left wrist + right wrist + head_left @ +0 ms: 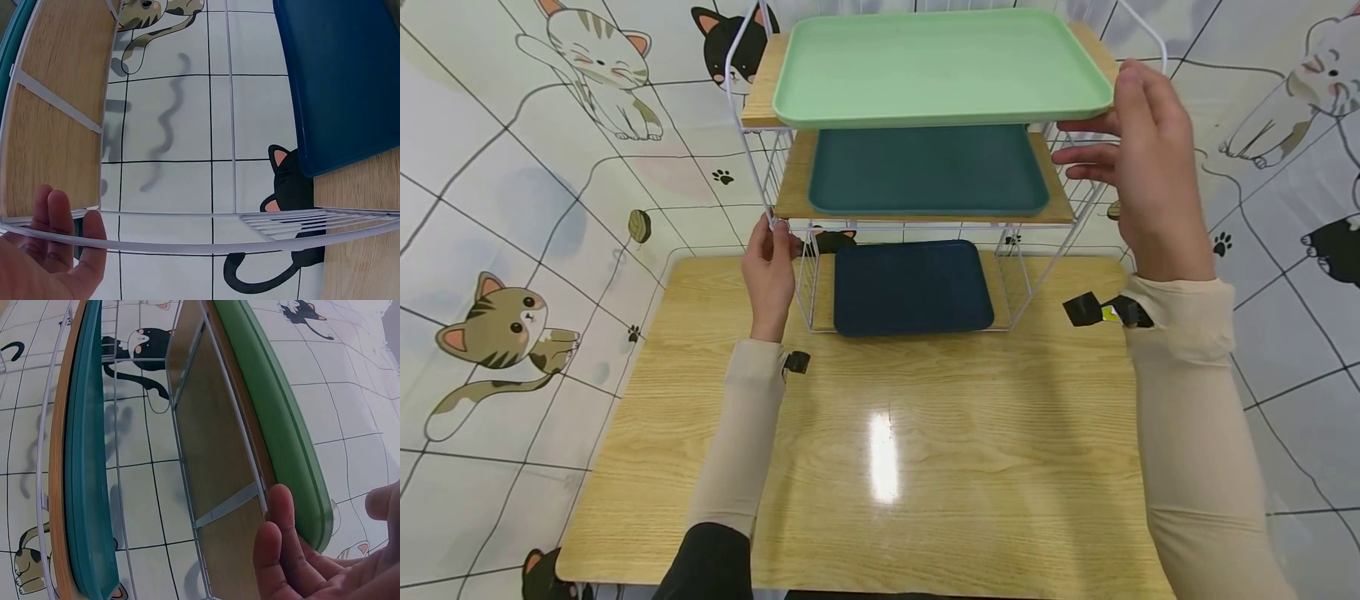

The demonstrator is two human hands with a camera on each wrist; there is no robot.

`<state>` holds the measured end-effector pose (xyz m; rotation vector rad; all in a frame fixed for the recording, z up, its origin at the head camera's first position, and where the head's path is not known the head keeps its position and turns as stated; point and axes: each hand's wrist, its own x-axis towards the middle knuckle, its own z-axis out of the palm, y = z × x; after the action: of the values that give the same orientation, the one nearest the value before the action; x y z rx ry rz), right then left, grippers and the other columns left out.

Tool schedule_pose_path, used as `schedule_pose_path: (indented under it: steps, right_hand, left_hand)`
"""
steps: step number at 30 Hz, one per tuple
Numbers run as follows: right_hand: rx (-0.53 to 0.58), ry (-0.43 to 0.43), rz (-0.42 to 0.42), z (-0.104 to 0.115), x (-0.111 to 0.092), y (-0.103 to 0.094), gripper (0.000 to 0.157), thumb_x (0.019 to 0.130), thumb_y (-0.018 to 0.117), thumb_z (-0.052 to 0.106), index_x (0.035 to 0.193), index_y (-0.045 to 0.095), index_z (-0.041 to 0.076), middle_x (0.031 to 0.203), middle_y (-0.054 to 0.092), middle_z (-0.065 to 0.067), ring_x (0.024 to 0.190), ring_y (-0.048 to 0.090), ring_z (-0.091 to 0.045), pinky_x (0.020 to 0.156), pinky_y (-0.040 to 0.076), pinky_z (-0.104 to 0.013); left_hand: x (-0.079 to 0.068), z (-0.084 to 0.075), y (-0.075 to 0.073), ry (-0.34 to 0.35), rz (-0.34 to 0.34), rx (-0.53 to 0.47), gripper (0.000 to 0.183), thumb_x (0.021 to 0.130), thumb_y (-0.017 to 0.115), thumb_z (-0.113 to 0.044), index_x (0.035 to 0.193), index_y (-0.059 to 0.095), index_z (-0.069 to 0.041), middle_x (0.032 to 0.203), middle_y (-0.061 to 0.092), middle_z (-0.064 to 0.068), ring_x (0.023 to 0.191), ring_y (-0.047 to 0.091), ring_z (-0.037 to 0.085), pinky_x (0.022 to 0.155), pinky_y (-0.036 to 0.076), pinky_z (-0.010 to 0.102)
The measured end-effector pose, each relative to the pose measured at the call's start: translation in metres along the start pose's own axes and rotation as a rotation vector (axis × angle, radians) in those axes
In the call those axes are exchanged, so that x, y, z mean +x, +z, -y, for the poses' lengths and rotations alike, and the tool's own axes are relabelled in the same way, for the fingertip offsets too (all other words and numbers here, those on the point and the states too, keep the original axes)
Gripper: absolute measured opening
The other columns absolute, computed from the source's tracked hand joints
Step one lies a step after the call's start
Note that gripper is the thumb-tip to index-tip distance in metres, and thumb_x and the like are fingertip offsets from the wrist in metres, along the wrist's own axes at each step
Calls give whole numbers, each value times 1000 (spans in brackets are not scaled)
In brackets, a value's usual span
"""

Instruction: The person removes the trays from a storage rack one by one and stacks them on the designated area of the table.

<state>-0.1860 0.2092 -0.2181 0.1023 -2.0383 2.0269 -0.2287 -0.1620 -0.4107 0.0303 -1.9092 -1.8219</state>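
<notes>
A white wire rack (1047,268) with wooden shelves holds three trays. The light green tray (925,71) lies on the top shelf, the teal tray (928,171) on the middle one and the navy tray (913,287) at the bottom. My left hand (769,271) grips the rack's frame at the left end of the middle shelf, fingers behind the white rod in the left wrist view. At the green tray's right front corner is my right hand (1157,167). Its fingertips (280,499) reach below that corner by the shelf edge, while the thumb stands away from the tray.
The rack stands at the back of a wooden table (955,450), close to a tiled wall (685,183) with cartoon cats. More tiled wall rises on both sides. Black tape pieces (1084,309) show at both sleeve cuffs.
</notes>
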Motion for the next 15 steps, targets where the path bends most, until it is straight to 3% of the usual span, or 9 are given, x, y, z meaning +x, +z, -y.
schedule_pose_path:
  steps: [5,11,15]
  right_hand:
    - [36,22,-3,-2,5,3,43,108,49,37,144,48,14,110,66,-10,71,71,-19,68,56,-24]
    - [82,48,-1,-4,9,6,41,109,50,31,145,49,12,109,66,-10,70,70,-18,68,57,-24]
    - [124,72,2,-5,12,7,41,108,51,27,146,49,11,107,67,-11,68,69,-18,67,57,-23]
  left_hand:
    - [-1,-9,2,17,-23,-18,34,108,53,-20,133,65,1,88,67,21,74,64,2,81,57,31]
    - [-9,-34,3,12,-48,-16,31,107,55,-17,129,69,1,78,66,15,67,62,5,76,54,24]
    - [-9,-36,2,9,-55,-32,29,106,57,-15,128,71,-2,70,66,8,66,62,9,75,54,24]
